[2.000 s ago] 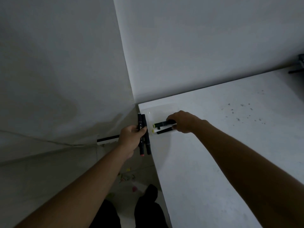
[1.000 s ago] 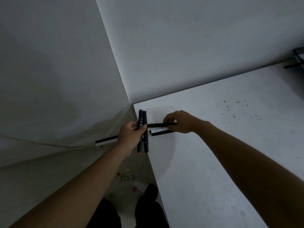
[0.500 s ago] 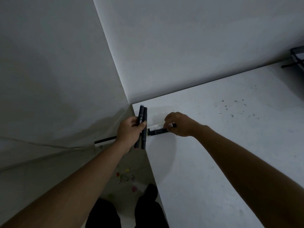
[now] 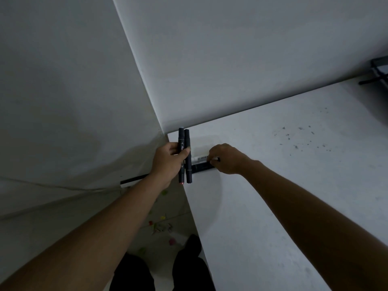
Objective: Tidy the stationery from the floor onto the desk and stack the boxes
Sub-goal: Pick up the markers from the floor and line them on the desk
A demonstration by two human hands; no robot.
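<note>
Desk top, white and flat (image 4: 283,196), fills the right half of the head view, its far left corner pushed into the corner of two plain white walls (image 4: 231,49). Dark specks dot the surface toward the far right. Black frame-like object (image 4: 378,70) sits at the far right edge, too cropped to identify. Pale tiled floor (image 4: 163,244) shows below the desk's left edge, with small coloured bits of stationery (image 4: 161,226) scattered on it, yellow, red, pink and green, too small to name individually. Person's dark trouser legs (image 4: 161,274) at bottom centre.

Left hand (image 4: 168,162) is closed around two black marker pens (image 4: 184,156), held side by side and roughly upright at the desk's left edge; thumb presses across the barrels, one lower tip shows red.

Right hand (image 4: 226,158) rests on the desk near that corner, fingertips (image 4: 211,159) pinched down on markers lying flat (image 4: 201,164), one white-barrelled above a black one. These lie crosswise to the held pair, their left ends just beside it. Cannot tell whether the fingers actually grip them or only press.
</note>
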